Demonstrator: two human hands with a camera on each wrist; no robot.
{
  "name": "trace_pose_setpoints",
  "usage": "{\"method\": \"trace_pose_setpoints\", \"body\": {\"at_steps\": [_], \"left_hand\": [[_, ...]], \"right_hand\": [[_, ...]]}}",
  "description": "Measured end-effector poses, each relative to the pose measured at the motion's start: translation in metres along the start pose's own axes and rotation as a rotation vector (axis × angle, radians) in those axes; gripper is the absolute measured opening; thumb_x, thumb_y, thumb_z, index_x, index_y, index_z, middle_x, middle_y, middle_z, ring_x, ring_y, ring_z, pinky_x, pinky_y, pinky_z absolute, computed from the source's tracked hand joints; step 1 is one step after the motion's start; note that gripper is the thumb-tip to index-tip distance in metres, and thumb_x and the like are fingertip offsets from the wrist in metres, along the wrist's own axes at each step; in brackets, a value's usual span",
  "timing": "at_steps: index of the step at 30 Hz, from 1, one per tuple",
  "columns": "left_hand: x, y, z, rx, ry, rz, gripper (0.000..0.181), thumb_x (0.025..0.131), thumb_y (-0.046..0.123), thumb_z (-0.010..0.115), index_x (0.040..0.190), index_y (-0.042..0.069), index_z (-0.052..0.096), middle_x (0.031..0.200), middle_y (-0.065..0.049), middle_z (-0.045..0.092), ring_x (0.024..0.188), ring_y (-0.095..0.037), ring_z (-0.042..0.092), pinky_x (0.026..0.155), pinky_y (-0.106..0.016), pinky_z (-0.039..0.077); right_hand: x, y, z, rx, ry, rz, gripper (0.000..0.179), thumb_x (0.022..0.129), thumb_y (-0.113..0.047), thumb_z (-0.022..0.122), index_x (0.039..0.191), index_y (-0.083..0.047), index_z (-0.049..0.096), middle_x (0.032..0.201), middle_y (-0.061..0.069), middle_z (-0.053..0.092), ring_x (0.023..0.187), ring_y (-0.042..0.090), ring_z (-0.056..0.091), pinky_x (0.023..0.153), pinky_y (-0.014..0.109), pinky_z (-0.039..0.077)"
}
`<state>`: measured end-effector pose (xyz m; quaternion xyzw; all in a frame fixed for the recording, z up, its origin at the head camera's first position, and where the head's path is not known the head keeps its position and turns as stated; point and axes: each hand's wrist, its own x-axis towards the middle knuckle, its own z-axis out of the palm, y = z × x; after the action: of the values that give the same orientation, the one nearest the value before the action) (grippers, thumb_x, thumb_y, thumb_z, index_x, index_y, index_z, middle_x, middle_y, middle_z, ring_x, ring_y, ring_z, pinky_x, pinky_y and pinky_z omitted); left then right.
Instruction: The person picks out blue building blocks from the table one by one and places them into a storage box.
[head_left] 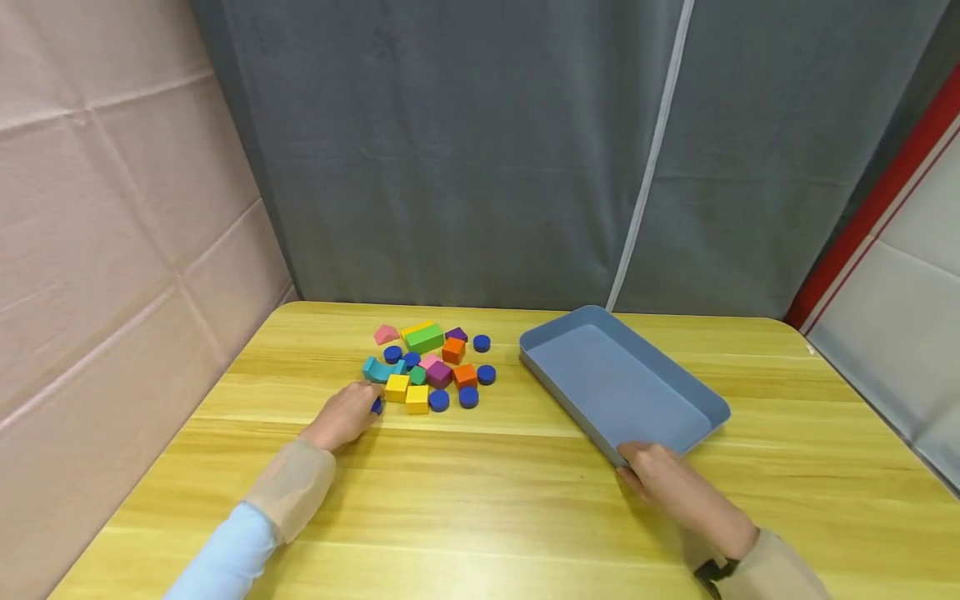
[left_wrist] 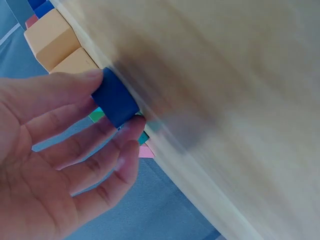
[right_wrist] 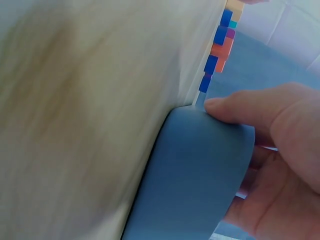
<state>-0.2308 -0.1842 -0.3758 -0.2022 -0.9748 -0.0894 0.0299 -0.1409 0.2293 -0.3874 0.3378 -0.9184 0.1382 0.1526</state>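
While our left hand (head_left: 347,414) pinches a disc (left_wrist: 116,97) beside the blocks (head_left: 417,400), our right hand (head_left: 667,483) grips the tray (head_left: 622,383). We see the bench (head_left: 465,500) beneath the tray.

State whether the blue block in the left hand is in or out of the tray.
Out. The left hand pinches the blue block near a yellow block, while the tray lies apart, further right.

Seven blue discs (head_left: 438,402), two yellow cubes (head_left: 397,388), one tray (head_left: 622,387).
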Motion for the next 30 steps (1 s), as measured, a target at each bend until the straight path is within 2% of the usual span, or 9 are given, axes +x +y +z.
{"method": "trace_pose_setpoints", "body": {"at_steps": [7, 16, 19, 20, 23, 26, 27, 30], "left_hand": [[0.001, 0.004, -0.002, -0.013, -0.048, -0.019, 0.010, 0.076, -0.002, 0.062, 0.086, -0.004, 0.059, 0.073, -0.009, 0.053, 0.063, -0.019, 0.047, 0.058, -0.032, 0.044], [-0.001, 0.007, -0.004, -0.013, -0.016, 0.016, 0.012, 0.076, -0.003, 0.062, 0.087, -0.005, 0.061, 0.078, -0.013, 0.056, 0.068, -0.022, 0.051, 0.064, -0.036, 0.047], [-0.003, 0.008, -0.007, -0.027, 0.006, 0.050, 0.013, 0.075, -0.004, 0.062, 0.087, -0.007, 0.061, 0.078, -0.014, 0.057, 0.068, -0.022, 0.050, 0.064, -0.035, 0.047], [-0.004, 0.009, -0.008, -0.026, 0.030, 0.086, 0.013, 0.073, -0.003, 0.062, 0.085, -0.007, 0.061, 0.076, -0.013, 0.056, 0.066, -0.020, 0.049, 0.061, -0.033, 0.046], [-0.005, 0.011, -0.012, -0.049, 0.033, 0.146, 0.013, 0.073, -0.001, 0.063, 0.084, -0.007, 0.060, 0.073, -0.010, 0.055, 0.062, -0.019, 0.047, 0.057, -0.029, 0.043], [-0.003, 0.016, -0.015, -0.104, -0.014, 0.153, 0.013, 0.075, 0.001, 0.063, 0.086, -0.007, 0.061, 0.070, -0.007, 0.054, 0.060, -0.018, 0.045, 0.055, -0.026, 0.041], [-0.001, 0.018, -0.015, -0.127, -0.045, 0.135, 0.013, 0.076, 0.002, 0.062, 0.087, -0.007, 0.061, 0.071, -0.008, 0.054, 0.061, -0.019, 0.046, 0.056, -0.027, 0.042], [0.004, 0.025, -0.017, -0.156, -0.075, 0.135, 0.012, 0.077, 0.002, 0.063, 0.087, -0.005, 0.062, 0.071, -0.005, 0.056, 0.063, -0.017, 0.048, 0.059, -0.026, 0.045]], "right_hand": [[0.004, -0.006, 0.003, -0.001, 0.008, -0.021, 0.031, 0.070, 0.004, 0.065, 0.062, -0.012, 0.040, 0.056, -0.008, 0.035, 0.049, 0.001, 0.036, 0.041, 0.018, 0.032], [0.009, -0.014, 0.006, 0.006, 0.003, -0.058, 0.029, 0.068, 0.003, 0.067, 0.063, -0.010, 0.042, 0.055, -0.008, 0.038, 0.049, 0.002, 0.037, 0.041, 0.017, 0.032], [0.010, -0.016, 0.007, 0.011, -0.013, -0.060, 0.027, 0.069, 0.001, 0.067, 0.063, -0.010, 0.043, 0.056, -0.008, 0.038, 0.049, 0.002, 0.037, 0.041, 0.016, 0.032], [0.010, -0.016, 0.007, 0.013, -0.019, -0.060, 0.027, 0.070, 0.001, 0.067, 0.064, -0.010, 0.043, 0.056, -0.007, 0.039, 0.048, 0.002, 0.036, 0.041, 0.016, 0.032], [0.010, -0.017, 0.006, 0.020, -0.036, -0.041, 0.026, 0.072, -0.002, 0.067, 0.065, -0.011, 0.043, 0.056, -0.008, 0.038, 0.048, 0.001, 0.034, 0.041, 0.016, 0.031], [0.010, -0.018, 0.003, 0.035, -0.061, -0.007, 0.025, 0.076, -0.009, 0.066, 0.065, -0.012, 0.044, 0.056, -0.010, 0.035, 0.048, 0.000, 0.032, 0.041, 0.015, 0.031], [0.011, -0.018, 0.001, 0.056, -0.082, 0.021, 0.025, 0.078, -0.012, 0.065, 0.065, -0.012, 0.044, 0.055, -0.010, 0.034, 0.047, -0.001, 0.032, 0.041, 0.015, 0.031], [0.013, -0.016, -0.004, 0.130, -0.134, 0.100, 0.020, 0.083, -0.021, 0.061, 0.069, -0.012, 0.050, 0.056, -0.011, 0.035, 0.047, -0.002, 0.032, 0.042, 0.016, 0.031]]}}
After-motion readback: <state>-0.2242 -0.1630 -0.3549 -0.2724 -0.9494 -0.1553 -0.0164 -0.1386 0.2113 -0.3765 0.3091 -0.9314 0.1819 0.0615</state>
